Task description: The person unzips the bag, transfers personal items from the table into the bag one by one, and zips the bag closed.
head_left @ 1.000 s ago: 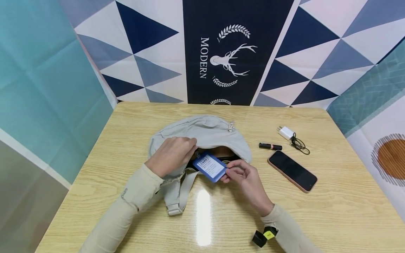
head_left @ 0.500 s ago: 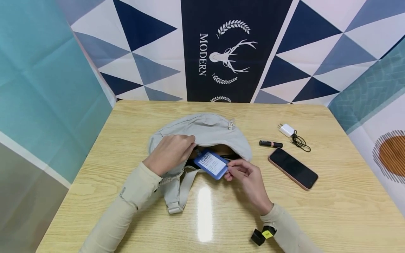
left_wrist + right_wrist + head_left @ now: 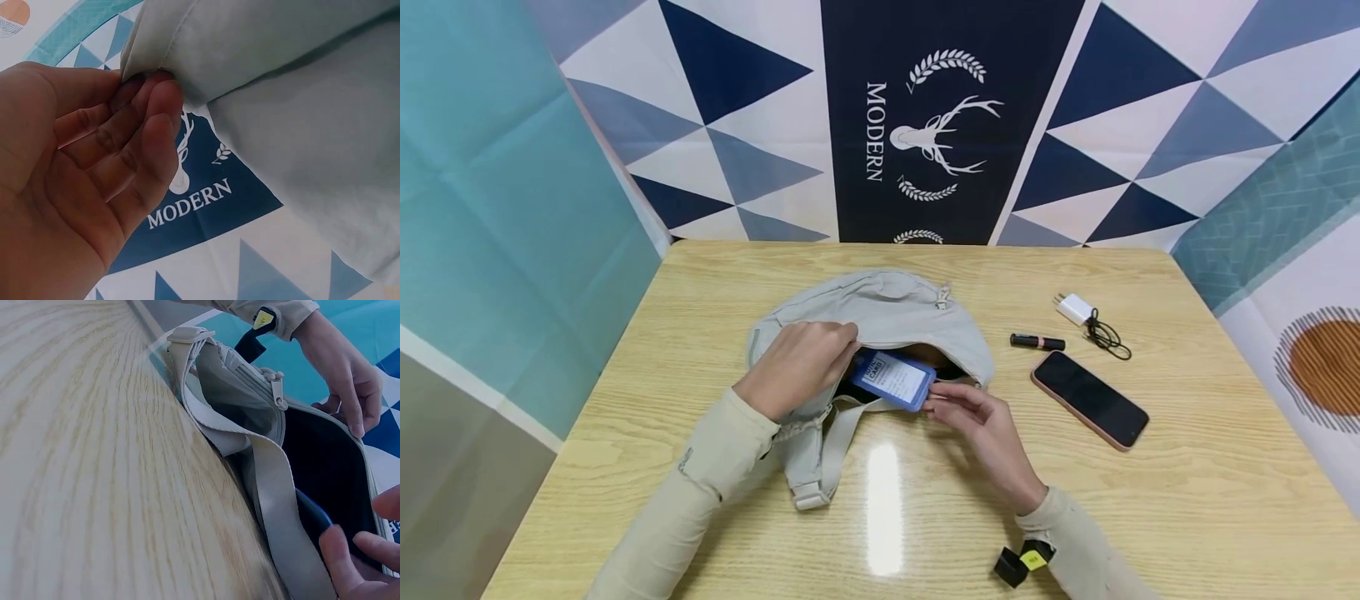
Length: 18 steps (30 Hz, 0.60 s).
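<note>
A blue ID card holder [image 3: 891, 379] with a white printed face lies tilted in the mouth of a light grey bag [image 3: 887, 312], its upper left end inside. My right hand [image 3: 973, 425] pinches the holder's right edge with its fingertips. In the right wrist view only a dark blue edge of the card holder [image 3: 312, 510] shows beside the fingertips. My left hand [image 3: 801, 367] grips the upper rim of the bag's opening and lifts it. The left wrist view shows that hand [image 3: 106, 150] with its fingertips closed on the bag's fabric [image 3: 165, 44].
Right of the bag lie a black tube with a pink band [image 3: 1037, 342], a white charger [image 3: 1073, 309] with a black cable [image 3: 1105, 335], and a phone [image 3: 1090, 400] in a pink case. The bag's strap [image 3: 838, 450] trails toward the front of the wooden table [image 3: 985, 533].
The card holder has moved up and left, deeper into the bag's opening, with my right hand following it. My left hand stays on the bag's rim.
</note>
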### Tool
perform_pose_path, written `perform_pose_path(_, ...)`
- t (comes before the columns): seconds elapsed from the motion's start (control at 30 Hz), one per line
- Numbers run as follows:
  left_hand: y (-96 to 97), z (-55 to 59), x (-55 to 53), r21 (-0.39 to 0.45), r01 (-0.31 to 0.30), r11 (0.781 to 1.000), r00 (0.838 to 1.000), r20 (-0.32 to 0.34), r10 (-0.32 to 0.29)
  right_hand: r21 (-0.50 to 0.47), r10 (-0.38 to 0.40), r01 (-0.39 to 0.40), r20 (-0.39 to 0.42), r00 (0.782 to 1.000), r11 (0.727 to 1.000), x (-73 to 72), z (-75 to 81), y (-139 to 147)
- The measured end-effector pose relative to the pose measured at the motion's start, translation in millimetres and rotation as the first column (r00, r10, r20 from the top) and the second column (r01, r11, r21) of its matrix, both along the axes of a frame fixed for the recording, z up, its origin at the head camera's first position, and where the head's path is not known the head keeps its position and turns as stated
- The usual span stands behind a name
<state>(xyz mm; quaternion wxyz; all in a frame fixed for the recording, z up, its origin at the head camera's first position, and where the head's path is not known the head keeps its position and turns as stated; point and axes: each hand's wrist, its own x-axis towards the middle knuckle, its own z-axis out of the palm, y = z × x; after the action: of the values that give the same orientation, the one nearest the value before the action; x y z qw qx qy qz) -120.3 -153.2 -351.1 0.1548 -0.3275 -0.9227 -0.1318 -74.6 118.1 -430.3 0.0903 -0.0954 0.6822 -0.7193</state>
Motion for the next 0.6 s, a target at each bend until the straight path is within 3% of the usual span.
perform_pose_path(0.23,0.2,-0.8,-0.7,0.0,0.007,1.0,1.0,-0.001,-0.007,0.051,0.01,-0.011,0.006,1.0,0.999,2.4,-1.1,-1)
perform_pose_path(0.33,0.6,-1.0,-0.9,0.0,0.01,1.0,1.0,-0.003,-0.01,0.154,0.006,0.004,-0.065,0.998,0.988,4.7,-2.8,-2)
perform_pose_path(0.4,0.9,-1.4,-0.8,0.0,0.009,1.0,1.0,-0.004,-0.009,0.254,0.009,0.032,-0.159,0.987,0.967,6.5,-3.6,-3)
perform_pose_path(0.47,1.0,-1.7,-0.5,0.002,0.008,1.0,1.0,-0.004,-0.008,0.373,0.035,0.078,-0.287,0.957,0.924,8.4,-3.6,-4)
perform_pose_path(0.53,1.2,-1.8,-0.1,0.005,0.007,1.0,1.0,-0.004,-0.007,0.481,0.093,0.129,-0.412,0.906,0.867,10.3,-2.6,-5)
perform_pose_path(0.6,1.4,-1.9,0.3,0.005,0.006,1.0,1.0,-0.004,-0.006,0.575,0.179,0.149,-0.474,0.862,0.805,11.7,-0.4,-5)
